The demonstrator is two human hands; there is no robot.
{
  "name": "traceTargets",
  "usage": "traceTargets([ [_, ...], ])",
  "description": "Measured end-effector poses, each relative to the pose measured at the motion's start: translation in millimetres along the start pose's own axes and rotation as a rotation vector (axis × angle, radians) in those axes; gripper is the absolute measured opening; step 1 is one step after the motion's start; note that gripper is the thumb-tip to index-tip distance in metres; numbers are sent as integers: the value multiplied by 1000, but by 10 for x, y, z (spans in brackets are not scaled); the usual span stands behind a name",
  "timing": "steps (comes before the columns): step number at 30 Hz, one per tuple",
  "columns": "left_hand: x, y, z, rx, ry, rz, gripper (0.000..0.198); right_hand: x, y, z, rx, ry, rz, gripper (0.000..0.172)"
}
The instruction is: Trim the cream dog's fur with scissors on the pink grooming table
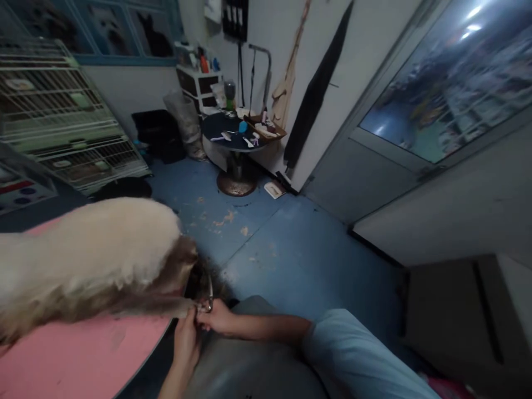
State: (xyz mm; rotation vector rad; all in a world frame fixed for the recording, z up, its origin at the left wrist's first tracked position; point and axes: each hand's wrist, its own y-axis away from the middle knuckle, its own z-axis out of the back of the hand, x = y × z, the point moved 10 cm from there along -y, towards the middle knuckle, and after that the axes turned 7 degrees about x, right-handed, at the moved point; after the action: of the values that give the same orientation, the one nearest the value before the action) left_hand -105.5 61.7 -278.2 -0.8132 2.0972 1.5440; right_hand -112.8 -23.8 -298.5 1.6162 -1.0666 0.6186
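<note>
A cream-coloured dog (124, 244) with brownish, matted-looking legs lies or stands across the left side; its head is outside the view. One thin leg (153, 305) stretches over the table edge toward me. My left hand (188, 335) is closed around the paw end of that leg, hiding the paw. Right beside it, my right hand (218, 318) grips metal nail clippers (210, 291), whose curved handle sticks up above the fingers. The clippers' tip is at the paw, but blur and fingers hide whether it touches a nail.
The pink grooming table (112, 343) has a rounded edge. Wire cages (62, 116) stand behind at left. A round black table (235, 141) carries combs and small tools. Tufts of hair (226, 219) lie on the blue floor (291, 244). A door (374, 160) is at right.
</note>
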Motion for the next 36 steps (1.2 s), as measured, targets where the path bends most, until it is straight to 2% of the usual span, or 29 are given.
traceTargets([
  [2, 125, 31, -22, 3, 63, 11, 9, -18, 99, 23, 20, 32, 15, 18],
  [4, 133, 60, 38, 4, 89, -9, 9, -71, 197, 23, 44, 139, -4, 17],
  [6, 137, 97, 206, -31, 108, -16, 9, -100, 287, 88, -29, 257, -15, 19],
  [8, 199, 151, 379, -42, 86, 22, 11, -66, 365, 154, -158, 298, 16, 13],
  [10, 274, 226, 445, 42, 0, 67, 15, -49, 384, 47, -141, 274, 36, 16],
  [12, 324, 338, 424, 171, -78, 86, 18, -64, 370, -185, -13, 269, 18, 20],
  [14, 348, 470, 422, 234, -72, 101, 16, -76, 391, -358, 56, 287, 1, 8],
  [18, 400, 719, 484, 208, 57, 174, 10, -78, 551, -406, -45, 291, 32, 21],
  [21, 452, 930, 499, 207, 83, 197, 5, -159, 668, -431, -35, 277, 27, 17],
  [24, 437, 1157, 565, 173, 78, 145, 8, -210, 723, -338, -67, 282, -3, 22],
  [27, 423, 1359, 630, 114, 204, 154, 15, -195, 759, -271, -30, 273, -42, 11],
  [31, 423, 1691, 521, 47, 483, 243, 26, 24, 993, -414, 152, 608, 77, 34],
  [32, 416, 1789, 443, 52, 516, 264, 29, 83, 1077, -455, 189, 712, 132, 32],
  [34, 354, 1919, 240, 114, 577, 267, 36, 118, 1166, -491, 279, 765, 182, 23],
  [36, 295, 1937, 54, 209, 655, 278, 42, 103, 1100, -512, 373, 787, 226, 23],
])
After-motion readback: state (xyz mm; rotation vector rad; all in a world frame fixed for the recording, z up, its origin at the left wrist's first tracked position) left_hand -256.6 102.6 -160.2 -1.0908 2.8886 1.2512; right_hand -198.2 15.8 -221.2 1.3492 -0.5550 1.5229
